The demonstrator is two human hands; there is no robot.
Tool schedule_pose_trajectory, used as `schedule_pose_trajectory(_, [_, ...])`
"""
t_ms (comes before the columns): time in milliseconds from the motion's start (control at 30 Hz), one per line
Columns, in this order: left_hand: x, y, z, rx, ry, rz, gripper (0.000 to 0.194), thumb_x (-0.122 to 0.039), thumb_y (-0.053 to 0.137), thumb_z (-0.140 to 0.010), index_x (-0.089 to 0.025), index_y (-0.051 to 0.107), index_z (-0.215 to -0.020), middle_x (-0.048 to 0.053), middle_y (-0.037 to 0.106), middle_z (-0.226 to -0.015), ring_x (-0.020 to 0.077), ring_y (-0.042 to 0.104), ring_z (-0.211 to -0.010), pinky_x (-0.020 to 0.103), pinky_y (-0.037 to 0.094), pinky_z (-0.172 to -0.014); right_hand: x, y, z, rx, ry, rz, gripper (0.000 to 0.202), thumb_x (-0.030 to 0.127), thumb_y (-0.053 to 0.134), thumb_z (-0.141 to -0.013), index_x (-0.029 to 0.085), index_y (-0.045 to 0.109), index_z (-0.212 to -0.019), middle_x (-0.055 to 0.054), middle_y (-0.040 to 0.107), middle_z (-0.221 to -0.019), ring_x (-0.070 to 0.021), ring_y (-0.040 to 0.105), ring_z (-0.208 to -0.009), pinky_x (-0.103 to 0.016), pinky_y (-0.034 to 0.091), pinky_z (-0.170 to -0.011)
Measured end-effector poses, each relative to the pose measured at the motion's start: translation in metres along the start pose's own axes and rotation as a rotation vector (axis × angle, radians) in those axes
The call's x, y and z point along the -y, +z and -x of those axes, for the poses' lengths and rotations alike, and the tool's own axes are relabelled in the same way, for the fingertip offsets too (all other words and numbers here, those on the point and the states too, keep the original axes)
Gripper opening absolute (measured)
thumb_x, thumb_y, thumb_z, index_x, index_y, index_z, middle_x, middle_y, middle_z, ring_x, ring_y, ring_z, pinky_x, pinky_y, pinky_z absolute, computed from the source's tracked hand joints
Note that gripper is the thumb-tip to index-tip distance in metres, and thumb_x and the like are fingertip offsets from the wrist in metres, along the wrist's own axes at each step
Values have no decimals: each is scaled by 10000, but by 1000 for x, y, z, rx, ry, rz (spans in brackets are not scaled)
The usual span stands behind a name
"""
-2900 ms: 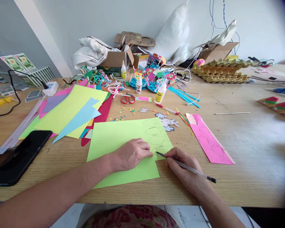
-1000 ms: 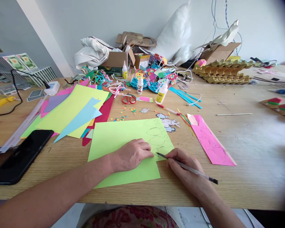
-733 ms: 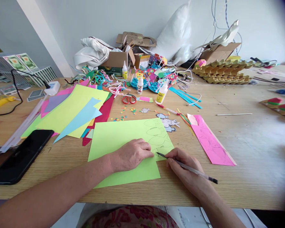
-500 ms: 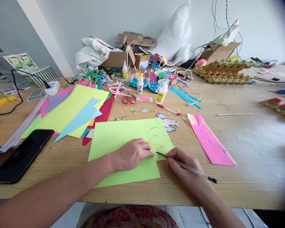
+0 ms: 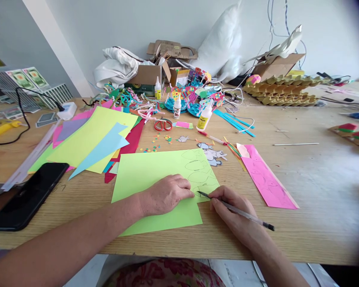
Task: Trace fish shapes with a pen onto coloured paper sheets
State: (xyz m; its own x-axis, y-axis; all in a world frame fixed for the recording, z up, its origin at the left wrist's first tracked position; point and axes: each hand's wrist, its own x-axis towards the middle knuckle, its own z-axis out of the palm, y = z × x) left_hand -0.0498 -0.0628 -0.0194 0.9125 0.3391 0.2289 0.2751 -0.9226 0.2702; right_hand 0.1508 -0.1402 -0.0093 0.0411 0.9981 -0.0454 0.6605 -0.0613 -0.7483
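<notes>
A light green sheet of paper [image 5: 146, 171] lies in front of me, with several fish outlines drawn in a column along its right side. My left hand [image 5: 166, 194] rests flat on the sheet, forefinger pointing at the lowest fish, holding nothing. In a writing grip my right hand [image 5: 235, 213] holds a pen [image 5: 245, 214] with a clear barrel and black end. The pen's tip touches the paper at the lowest fish outline. Just beyond the sheet's right corner lie grey paper fish cutouts [image 5: 214, 154]. To the right is a pink paper strip [image 5: 266, 179] with faint pencilled shapes.
Coloured paper sheets [image 5: 77, 139] overlap at the left, near a black phone [image 5: 26, 197]. Red-handled scissors [image 5: 163, 124], a glue bottle [image 5: 204, 116] and blue strips [image 5: 233, 121] lie farther back. Egg trays [image 5: 283, 91] and cardboard boxes [image 5: 151, 75] stand along the wall.
Both hands hold nearly the same place. A small dark mark now shows at the pen's tip inside the lowest fish. The view has shifted very slightly.
</notes>
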Motion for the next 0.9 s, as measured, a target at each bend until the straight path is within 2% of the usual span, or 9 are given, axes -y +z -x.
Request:
schedule_pose_trajectory(167, [0,-1,0,4,0,2,258,-65,431,-870,-136,633,-1014,50,598,-900,159,492,-835,263,398,-814,-1,0,0,10,12,-18,125,294,454,-745,212,539,-703,31,545,-551,-130,468,-511,-241,348,-492])
schedule_pose_trajectory(267, [0,0,-1,-2,5,4,264,-49,432,-862,-132,635,-1010,48,601,-899,161,496,-832,265,398,-812,0,-2,1,-53,35,-128,98,282,462,-733,217,526,-696,30,543,-546,-132,473,-518,-241,357,-493])
schedule_pose_trajectory(367, [1,0,-1,-10,10,10,264,-48,428,-866,-130,636,-1005,48,603,-902,161,501,-833,266,399,-813,5,-4,0,-41,50,-210,85,269,465,-714,217,520,-675,27,544,-550,-134,484,-535,-238,369,-499])
schedule_pose_trajectory(567, [1,1,0,-24,-3,37,273,-64,398,-887,-135,637,-998,49,606,-904,156,502,-840,253,403,-814,5,0,-1,35,33,-93,112,283,456,-740,216,532,-691,36,524,-560,-132,458,-532,-240,346,-498])
schedule_pose_trajectory(733, [2,0,0,-41,11,45,265,-72,405,-888,-123,644,-989,54,610,-906,156,505,-822,254,405,-802,-4,7,0,29,6,-58,134,313,448,-771,217,539,-745,32,540,-569,-132,464,-522,-243,355,-499])
schedule_pose_trajectory(900, [2,1,0,-41,15,39,264,-69,405,-885,-127,645,-979,52,606,-892,154,500,-814,257,405,-797,-1,7,-1,17,5,-37,130,303,454,-759,214,544,-727,30,533,-555,-128,478,-513,-233,353,-482])
